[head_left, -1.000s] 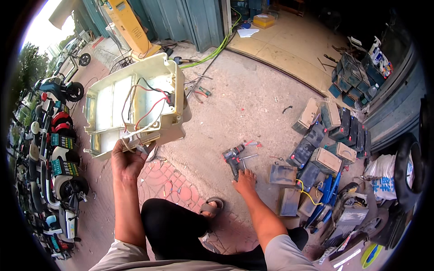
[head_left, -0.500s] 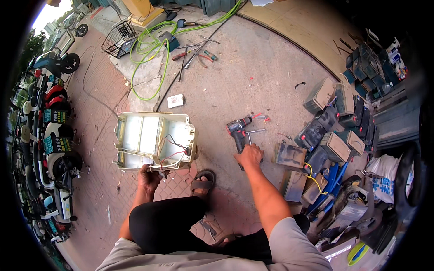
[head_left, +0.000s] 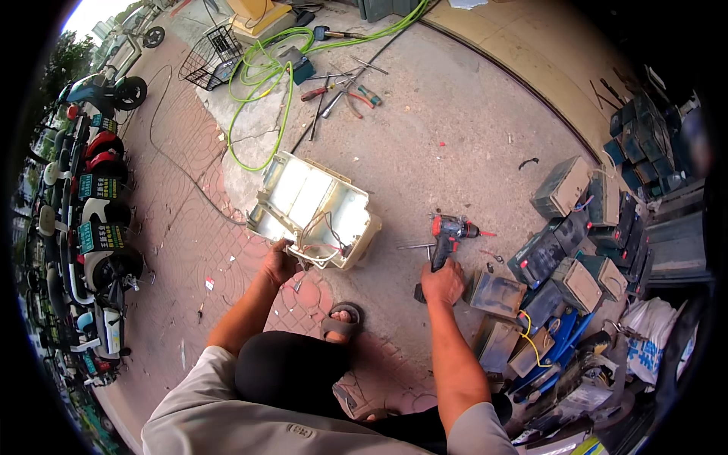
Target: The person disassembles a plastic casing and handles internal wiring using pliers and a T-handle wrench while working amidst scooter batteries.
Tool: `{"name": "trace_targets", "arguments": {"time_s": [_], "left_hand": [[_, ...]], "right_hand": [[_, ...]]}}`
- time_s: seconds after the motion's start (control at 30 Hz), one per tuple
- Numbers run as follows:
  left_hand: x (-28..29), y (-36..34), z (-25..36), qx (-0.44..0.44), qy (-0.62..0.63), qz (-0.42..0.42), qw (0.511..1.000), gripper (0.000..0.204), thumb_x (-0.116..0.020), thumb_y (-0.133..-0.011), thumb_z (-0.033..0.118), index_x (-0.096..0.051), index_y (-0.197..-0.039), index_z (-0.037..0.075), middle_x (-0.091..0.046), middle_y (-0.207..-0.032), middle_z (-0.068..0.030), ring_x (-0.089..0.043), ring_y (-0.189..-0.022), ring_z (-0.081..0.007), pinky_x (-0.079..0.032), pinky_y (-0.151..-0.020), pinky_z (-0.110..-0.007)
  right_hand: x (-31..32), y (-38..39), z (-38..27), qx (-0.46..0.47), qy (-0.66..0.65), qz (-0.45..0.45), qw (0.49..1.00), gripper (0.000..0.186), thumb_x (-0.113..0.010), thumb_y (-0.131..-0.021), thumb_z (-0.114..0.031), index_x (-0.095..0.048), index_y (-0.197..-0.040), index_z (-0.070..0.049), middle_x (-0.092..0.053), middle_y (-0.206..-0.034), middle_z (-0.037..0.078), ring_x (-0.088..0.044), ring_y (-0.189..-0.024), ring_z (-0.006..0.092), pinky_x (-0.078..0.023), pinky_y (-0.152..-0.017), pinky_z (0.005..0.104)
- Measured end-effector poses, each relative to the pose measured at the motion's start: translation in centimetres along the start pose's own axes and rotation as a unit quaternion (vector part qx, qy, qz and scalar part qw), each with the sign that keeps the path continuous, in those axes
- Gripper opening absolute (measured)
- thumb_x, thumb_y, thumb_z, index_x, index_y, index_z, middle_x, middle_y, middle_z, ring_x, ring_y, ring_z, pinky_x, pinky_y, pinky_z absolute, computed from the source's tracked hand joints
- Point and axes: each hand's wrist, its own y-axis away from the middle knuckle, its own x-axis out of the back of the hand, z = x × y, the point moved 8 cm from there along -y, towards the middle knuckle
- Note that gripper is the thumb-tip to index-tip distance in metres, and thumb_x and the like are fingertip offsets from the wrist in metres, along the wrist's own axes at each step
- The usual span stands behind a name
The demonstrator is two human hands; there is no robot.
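Note:
My right hand (head_left: 444,283) is closed around the grip of a red and black cordless drill (head_left: 453,226), its nose pointing right. A thin metal T-shaped bar (head_left: 413,246) lies beside the drill's grip. My left hand (head_left: 280,263) grasps the near edge of an open cream plastic case (head_left: 355,191). The case sits at an angle in front of my feet. Its inside is split into compartments by ribs, and red, white and dark wires (head_left: 322,241) trail at its near right corner. The fingers under the case edge are partly hidden.
At right are piled several used battery blocks (head_left: 497,294) and a white sack (head_left: 654,341). Pliers and screwdrivers (head_left: 341,98), a green hose (head_left: 284,114) and a wire basket (head_left: 212,57) lie farther off. Parked scooters (head_left: 106,235) line the left.
The case has turned clockwise and shifted right with my left hand. The drill has swung round to point right in my right hand. A white card seen beyond the case is now out of sight.

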Motion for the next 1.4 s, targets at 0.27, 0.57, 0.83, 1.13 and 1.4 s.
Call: {"name": "trace_targets", "arguments": {"time_s": [0.27, 0.57, 0.83, 1.13, 1.4], "left_hand": [[4.6, 7.8, 9.8, -0.041, -0.354, 0.336, 0.872, 0.054, -0.058, -0.097, 0.021, -0.047, -0.144, -0.004, -0.06, -0.134, -0.026, -0.072, -0.088, -0.0484, -0.065, -0.064, -0.054], [-29.4, -12.8, 22.7, -0.436, -0.698, 0.097, 0.56, 0.046, -0.063, -0.092, 0.019, -0.058, -0.138, 0.011, -0.067, -0.124, -0.0242, -0.066, -0.113, -0.0406, -0.053, -0.097, -0.05], [-31.3, -31.6, 20.3, -0.33, -0.776, 0.294, 0.45, 0.038, -0.063, -0.091, 0.023, -0.067, -0.123, 0.004, -0.064, -0.125, -0.0241, -0.064, -0.112, -0.0441, -0.054, -0.096, -0.045], [-26.8, -28.7, 16.8, -0.171, -0.327, 0.171, 0.913, 0.007, -0.062, -0.088, 0.001, -0.069, -0.086, -0.001, -0.075, -0.092, -0.0191, -0.072, -0.071, -0.0283, -0.058, -0.064, -0.038], [-34.0, -3.5, 9.8, -0.187, -0.43, -0.052, 0.882, 0.028, -0.068, -0.095, 0.005, -0.049, -0.115, -0.002, -0.072, -0.098, -0.0151, -0.065, -0.063, -0.0153, -0.049, -0.05, -0.029]], "right_hand": [[0.1, -0.5, -1.0, -0.005, -0.015, -0.016, 1.0, 0.045, -0.072, -0.08, -0.041, -0.065, -0.1, -0.002, -0.067, -0.108, 0.019, -0.066, -0.105, 0.038, -0.053, -0.091, 0.0484], [-0.4, -1.4, -0.7, -0.007, -0.012, 0.013, 1.0, 0.047, -0.075, -0.079, -0.04, -0.066, -0.105, -0.003, -0.068, -0.107, 0.019, -0.066, -0.103, 0.0397, -0.054, -0.087, 0.049], [-0.9, -2.2, -0.6, 0.011, 0.005, 0.003, 1.0, 0.046, -0.075, -0.08, -0.04, -0.064, -0.104, -0.002, -0.066, -0.108, 0.019, -0.065, -0.105, 0.0389, -0.054, -0.087, 0.0498], [-0.5, -1.8, -0.5, 0.006, 0.002, 0.003, 1.0, 0.044, -0.074, -0.081, -0.039, -0.065, -0.104, -0.003, -0.068, -0.111, 0.019, -0.066, -0.104, 0.0393, -0.055, -0.088, 0.0495], [-0.2, -1.2, -0.9, -0.001, -0.014, -0.002, 1.0, 0.049, -0.075, -0.082, -0.039, -0.066, -0.113, -0.002, -0.068, -0.112, 0.02, -0.067, -0.104, 0.0397, -0.055, -0.088, 0.0494]]}}
